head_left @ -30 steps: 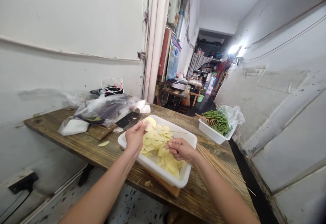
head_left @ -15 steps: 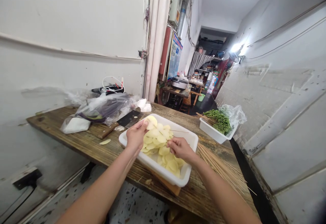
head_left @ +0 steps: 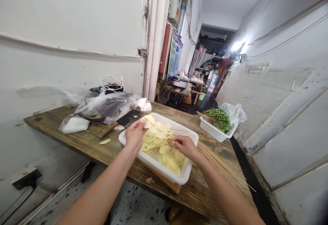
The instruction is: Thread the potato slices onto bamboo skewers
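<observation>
My left hand [head_left: 135, 135] pinches a pale yellow potato slice [head_left: 148, 120] above a white plastic tray [head_left: 160, 163]. The tray holds a heap of overlapping raw potato slices [head_left: 164, 149]. My right hand [head_left: 185, 148] grips a thin wooden skewer [head_left: 169, 144] whose tip reaches into the slices. Another skewer lies across the tray's far side. A loose bundle of wooden skewers [head_left: 221, 167] spreads over the table beside my right wrist.
On the wooden table [head_left: 77, 129] are a cleaver [head_left: 129, 117] on a cutting board [head_left: 102, 131], plastic bags [head_left: 99, 110], and a stray slice [head_left: 104, 141]. A white tray [head_left: 214, 132] holds skewered greens [head_left: 220, 120]. Walls flank the table.
My right hand has shifted slightly right, and the slice in my left fingers has moved slightly left. The view has tilted a little.
</observation>
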The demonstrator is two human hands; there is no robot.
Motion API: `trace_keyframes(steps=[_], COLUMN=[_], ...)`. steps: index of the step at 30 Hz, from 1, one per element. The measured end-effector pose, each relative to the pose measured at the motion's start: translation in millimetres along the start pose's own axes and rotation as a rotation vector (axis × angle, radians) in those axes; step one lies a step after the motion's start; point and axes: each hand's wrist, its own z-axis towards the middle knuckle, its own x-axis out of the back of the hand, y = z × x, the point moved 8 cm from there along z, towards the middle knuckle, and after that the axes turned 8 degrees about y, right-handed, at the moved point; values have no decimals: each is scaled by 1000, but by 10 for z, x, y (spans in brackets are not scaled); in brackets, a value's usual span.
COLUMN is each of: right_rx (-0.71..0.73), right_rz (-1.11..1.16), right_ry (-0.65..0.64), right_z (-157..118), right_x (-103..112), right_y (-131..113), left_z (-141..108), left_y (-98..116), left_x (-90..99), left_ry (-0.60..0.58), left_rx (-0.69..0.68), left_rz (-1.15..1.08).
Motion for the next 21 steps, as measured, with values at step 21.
trace_keyframes(steps=[21], right_rx=[-83], right_rz=[21], right_ry=[10], right_z=[110], right_x=[-432], right_y=[-201], left_z=[-300], left_y=[-359], left_x=[-280], left_ry=[-405], left_rx=[404], left_rz=[104])
